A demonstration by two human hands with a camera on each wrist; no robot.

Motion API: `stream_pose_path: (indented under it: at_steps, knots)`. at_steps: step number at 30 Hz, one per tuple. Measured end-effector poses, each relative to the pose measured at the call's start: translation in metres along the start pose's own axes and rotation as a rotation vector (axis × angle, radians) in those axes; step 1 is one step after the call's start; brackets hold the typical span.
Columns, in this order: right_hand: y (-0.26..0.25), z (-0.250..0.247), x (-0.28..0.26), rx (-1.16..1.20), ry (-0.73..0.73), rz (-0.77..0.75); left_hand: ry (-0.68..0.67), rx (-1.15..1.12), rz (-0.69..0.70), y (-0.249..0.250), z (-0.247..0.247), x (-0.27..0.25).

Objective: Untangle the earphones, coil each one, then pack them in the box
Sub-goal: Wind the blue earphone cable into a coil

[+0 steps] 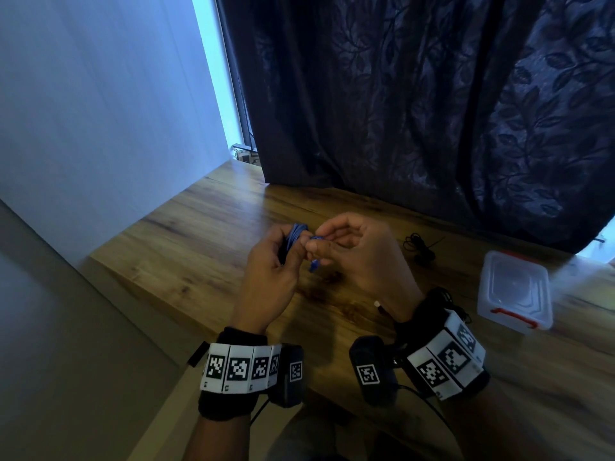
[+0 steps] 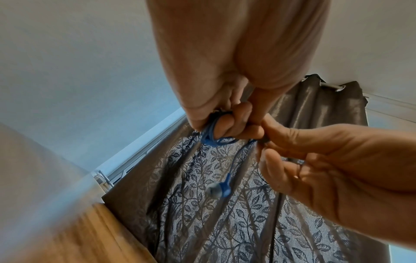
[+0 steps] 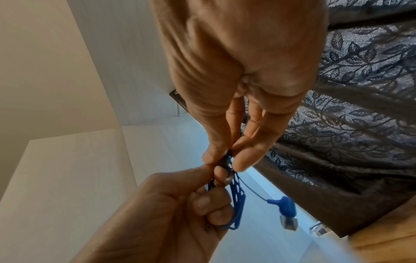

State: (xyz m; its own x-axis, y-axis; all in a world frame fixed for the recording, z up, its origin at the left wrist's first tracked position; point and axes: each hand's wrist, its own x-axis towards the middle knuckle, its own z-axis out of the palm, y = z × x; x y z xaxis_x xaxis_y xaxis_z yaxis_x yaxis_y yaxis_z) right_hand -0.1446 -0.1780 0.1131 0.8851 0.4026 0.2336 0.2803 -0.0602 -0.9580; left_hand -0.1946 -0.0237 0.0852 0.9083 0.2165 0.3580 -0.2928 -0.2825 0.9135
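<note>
Above the wooden table, my left hand grips a coil of blue earphone cable wound around its fingers. My right hand pinches the loose end of that blue cable right beside the coil. One blue earbud with a grey tip dangles on a short length of wire; the same earbud shows in the left wrist view. A black earphone lies in a loose bundle on the table to the right. The clear plastic box with red clips stands at the right, closed.
A dark leaf-patterned curtain hangs along the table's far edge. A white wall borders the left side. More black wire lies by my right wrist. The table's near edge runs close under my wrists.
</note>
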Motion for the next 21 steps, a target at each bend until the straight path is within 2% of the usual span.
stream_pose_path:
  at_steps: [9, 16, 21]
  knots:
    - [-0.002, -0.005, 0.001, -0.059, -0.051, -0.003, -0.113, 0.033, -0.006, -0.002, -0.004, 0.001]
    - [-0.005, -0.003, 0.000, -0.107, 0.016, -0.044, -0.080, 0.020, -0.012, -0.003, -0.002, 0.002]
    - [-0.001, 0.006, -0.005, -0.336, 0.096, -0.111, -0.009, -0.012, -0.020, -0.003, 0.000, 0.002]
